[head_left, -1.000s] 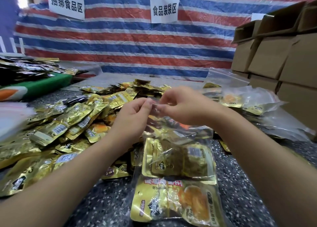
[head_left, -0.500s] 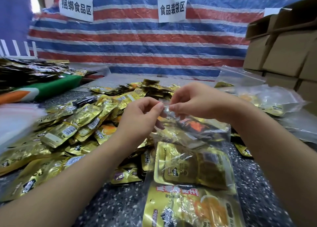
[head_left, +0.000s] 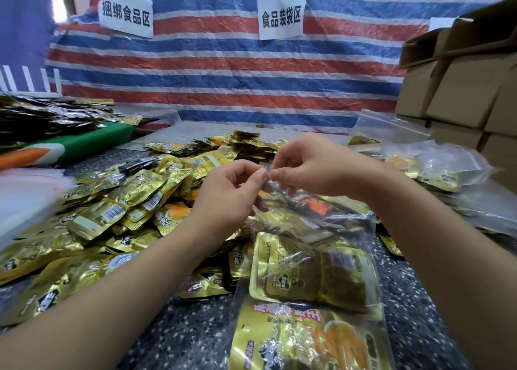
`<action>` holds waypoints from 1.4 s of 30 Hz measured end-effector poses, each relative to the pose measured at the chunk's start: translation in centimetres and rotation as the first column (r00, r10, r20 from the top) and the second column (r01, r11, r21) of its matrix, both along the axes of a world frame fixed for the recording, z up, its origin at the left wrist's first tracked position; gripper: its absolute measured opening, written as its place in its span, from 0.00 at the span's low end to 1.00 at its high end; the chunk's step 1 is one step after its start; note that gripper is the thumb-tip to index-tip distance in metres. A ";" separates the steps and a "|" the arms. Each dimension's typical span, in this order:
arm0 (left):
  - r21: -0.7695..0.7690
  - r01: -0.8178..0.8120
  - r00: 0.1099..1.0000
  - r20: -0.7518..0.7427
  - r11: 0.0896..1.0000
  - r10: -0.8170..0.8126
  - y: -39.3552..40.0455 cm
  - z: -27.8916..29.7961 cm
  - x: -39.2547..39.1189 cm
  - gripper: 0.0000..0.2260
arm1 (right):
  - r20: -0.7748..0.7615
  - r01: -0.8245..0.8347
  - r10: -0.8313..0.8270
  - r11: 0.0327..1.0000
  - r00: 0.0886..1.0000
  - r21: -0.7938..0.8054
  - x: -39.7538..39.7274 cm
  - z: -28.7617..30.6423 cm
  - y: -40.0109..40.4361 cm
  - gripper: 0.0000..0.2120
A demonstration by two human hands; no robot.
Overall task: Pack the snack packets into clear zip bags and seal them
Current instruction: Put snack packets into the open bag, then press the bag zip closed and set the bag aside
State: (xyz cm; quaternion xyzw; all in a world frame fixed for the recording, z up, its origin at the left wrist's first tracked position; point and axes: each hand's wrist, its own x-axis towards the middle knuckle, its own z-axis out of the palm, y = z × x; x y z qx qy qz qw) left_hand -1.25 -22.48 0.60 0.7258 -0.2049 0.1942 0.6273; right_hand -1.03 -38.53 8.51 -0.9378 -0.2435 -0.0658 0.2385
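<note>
A clear zip bag (head_left: pixel 305 260) lies lengthwise in front of me, filled with several gold snack packets (head_left: pixel 313 277). Its far top edge is lifted off the table. My left hand (head_left: pixel 226 193) pinches that zip edge between thumb and forefinger. My right hand (head_left: pixel 310 165) pinches the same edge right beside it, fingertips almost touching the left ones. A big loose heap of gold snack packets (head_left: pixel 126 201) covers the table to the left and behind my hands.
Filled clear bags (head_left: pixel 428 165) lie at the right. Stacked cardboard boxes (head_left: pixel 464 90) stand behind them. A pile of empty clear bags (head_left: pixel 25 199) sits at the left edge, a green tray (head_left: pixel 84 143) of dark packets beyond. A striped tarp (head_left: pixel 223 70) closes the back.
Both hands stay pinched on the bag's top edge and have risen slightly, with the fingertips drawn closer together. The camera has turned a little to the left.
</note>
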 end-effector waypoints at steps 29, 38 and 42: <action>0.023 0.000 0.998 -0.059 1.000 0.002 -0.1 0.0 0.0 0.12 | 0.015 0.085 -0.086 0.995 0.996 0.045 -0.1 -0.6 1.3 0.06; 0.072 -0.023 0.999 -0.022 0.997 0.025 -0.1 0.0 0.0 0.12 | -0.035 0.105 -0.104 0.994 0.994 0.030 -0.3 -0.2 1.2 0.08; 0.094 -0.056 0.998 0.029 0.994 0.054 -0.2 -0.1 -0.1 0.12 | 0.019 0.131 -0.131 0.991 0.991 -0.008 -0.2 -0.3 1.4 0.09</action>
